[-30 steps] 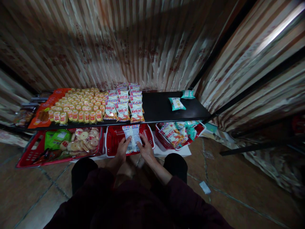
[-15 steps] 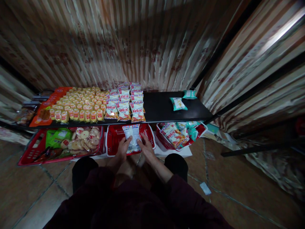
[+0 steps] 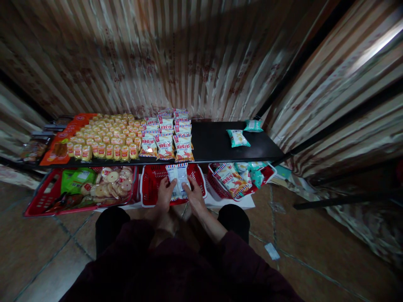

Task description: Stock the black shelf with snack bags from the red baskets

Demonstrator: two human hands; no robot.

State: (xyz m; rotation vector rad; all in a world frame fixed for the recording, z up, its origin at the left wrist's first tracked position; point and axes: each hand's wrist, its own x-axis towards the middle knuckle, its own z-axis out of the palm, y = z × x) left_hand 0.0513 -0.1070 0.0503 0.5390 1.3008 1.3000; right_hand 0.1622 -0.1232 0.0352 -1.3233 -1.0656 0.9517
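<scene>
Between my left hand (image 3: 165,193) and my right hand (image 3: 194,193) is a snack bag (image 3: 179,174), its printed back turned up. Both thumbs lie on its face and the other fingers curl around its sides. The bag hangs over a red basket (image 3: 151,184) with a white rim. Just beyond, rows of white snack bags (image 3: 165,146) with striped edges stand on a black shelf (image 3: 208,142). Two teal bags (image 3: 238,138) lie farther right on that shelf.
Small yellow wrapped cakes (image 3: 107,136) fill the shelf's left part, beside an orange packet (image 3: 56,153). A red basket of packaged goods (image 3: 34,203) stands below left. Another basket (image 3: 218,188) with bags stands at right. Black posts (image 3: 302,54) frame the shelf.
The view has shifted very slightly, so the shelf appears a little farther right. Both hands keep the snack bag over the basket, with almost no movement.
</scene>
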